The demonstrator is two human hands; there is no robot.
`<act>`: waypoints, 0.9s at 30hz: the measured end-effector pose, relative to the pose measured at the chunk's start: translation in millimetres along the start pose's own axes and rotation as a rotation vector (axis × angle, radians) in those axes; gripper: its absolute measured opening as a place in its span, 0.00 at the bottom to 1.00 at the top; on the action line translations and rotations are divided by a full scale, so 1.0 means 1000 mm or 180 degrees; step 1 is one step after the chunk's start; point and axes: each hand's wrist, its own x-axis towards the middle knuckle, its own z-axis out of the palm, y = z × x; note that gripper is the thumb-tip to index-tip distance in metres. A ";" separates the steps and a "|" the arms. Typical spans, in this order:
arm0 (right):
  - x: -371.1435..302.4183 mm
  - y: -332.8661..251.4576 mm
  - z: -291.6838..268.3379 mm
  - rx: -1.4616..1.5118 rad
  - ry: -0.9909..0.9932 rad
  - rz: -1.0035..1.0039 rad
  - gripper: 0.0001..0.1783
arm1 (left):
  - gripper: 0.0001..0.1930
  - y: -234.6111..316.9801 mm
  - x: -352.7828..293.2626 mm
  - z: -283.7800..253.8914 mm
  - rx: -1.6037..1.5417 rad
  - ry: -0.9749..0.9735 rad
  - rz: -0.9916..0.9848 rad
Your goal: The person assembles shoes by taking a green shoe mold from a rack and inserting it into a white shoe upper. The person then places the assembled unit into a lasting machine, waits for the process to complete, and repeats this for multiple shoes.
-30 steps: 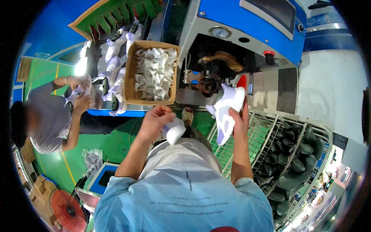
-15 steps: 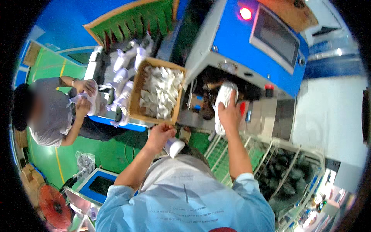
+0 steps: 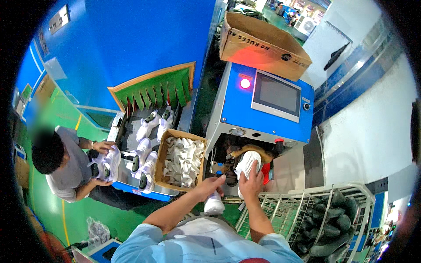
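wearer: a person in a light blue shirt looks down over both forearms, which reach forward from the lower edge.
left hand [image 3: 209,185]: closed over the top of a white shoe piece [image 3: 214,204] that hangs just below the fingers, close to the body; half a second ago it held the same piece lower, so the grip is unchanged.
right hand [image 3: 251,183]: fingers wrapped round the heel end of a white shoe [image 3: 246,165], pressing it up into the machine opening [image 3: 245,155]; a second ago this shoe was out in the open air, now it sits inside the bay beside a brown curved arm [image 3: 252,151].
meaning: judged from that shift, the loading of the shoe looks nearly done while the other piece waits.
wire cart [image 3: 302,210]: right of the hands, holding dark shoe lasts [image 3: 335,219].
cardboard box [image 3: 180,163]: left of the machine, full of white pieces.
conveyor [image 3: 142,149]: beyond the box, carrying white shoes.
co-worker: a person in a grey shirt [image 3: 70,168] at the far left, both hands on a white shoe.
blue machine [image 3: 263,109]: red lamp lit beside a grey screen, a brown carton [image 3: 258,41] on top.
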 end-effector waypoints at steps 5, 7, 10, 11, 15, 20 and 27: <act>-0.081 0.009 -0.051 0.0047 -0.0270 -0.0163 0.46 | 0.51 -0.010 0.000 0.024 -0.0060 -0.0543 -0.0382; -0.090 -0.004 -0.093 0.0097 -0.0584 -0.0295 0.47 | 0.53 -0.039 0.017 0.011 -0.0271 -0.1026 -0.0615; -0.093 -0.008 -0.148 0.0556 -0.1623 -0.0828 0.51 | 0.42 -0.080 0.027 0.010 -0.0141 -0.1727 -0.0691; -0.097 0.003 -0.147 0.1348 -0.2092 0.0375 0.51 | 0.42 -0.079 0.019 0.012 -0.0049 -0.1797 -0.0809; -0.083 0.023 -0.066 0.4613 -0.2001 0.3575 0.44 | 0.29 -0.101 0.018 -0.033 0.1423 -0.1363 -0.0195; -0.098 -0.009 0.064 0.5454 -0.0506 0.2571 0.45 | 0.24 -0.108 -0.013 -0.092 0.0542 -0.0377 -0.0766; -0.182 0.021 -0.137 0.2446 -0.0721 0.2685 0.34 | 0.24 -0.116 -0.059 -0.169 -0.0229 -0.0464 -0.0773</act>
